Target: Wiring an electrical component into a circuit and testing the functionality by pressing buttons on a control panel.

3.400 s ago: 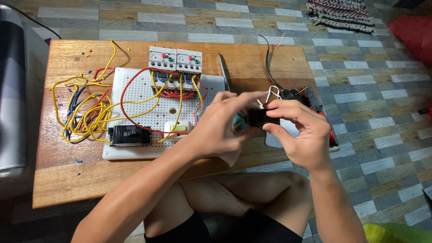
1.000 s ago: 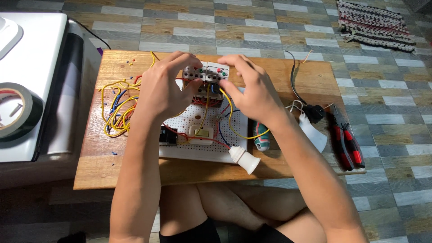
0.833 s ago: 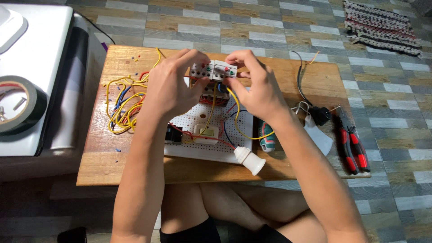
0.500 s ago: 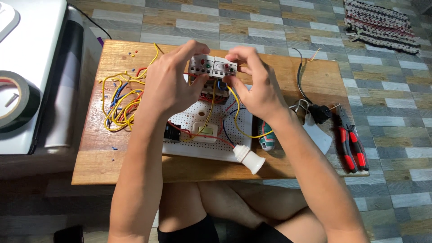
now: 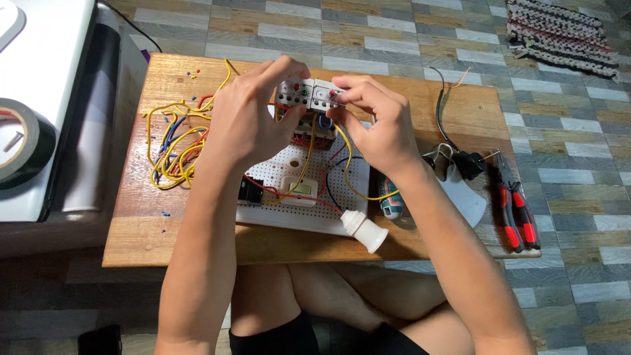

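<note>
Both on the relay block [image 5: 309, 94] at the board's [image 5: 299, 217] far edge since a second back — left hand [image 5: 246, 121] pinching its left end, right hand [image 5: 374, 125] fingertips now on its right-side dial, so adjusting, not moving.

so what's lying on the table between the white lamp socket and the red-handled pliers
In the head view, a green-and-red screwdriver handle and a white paper sheet lie between the white lamp socket and red-handled pliers.
</note>
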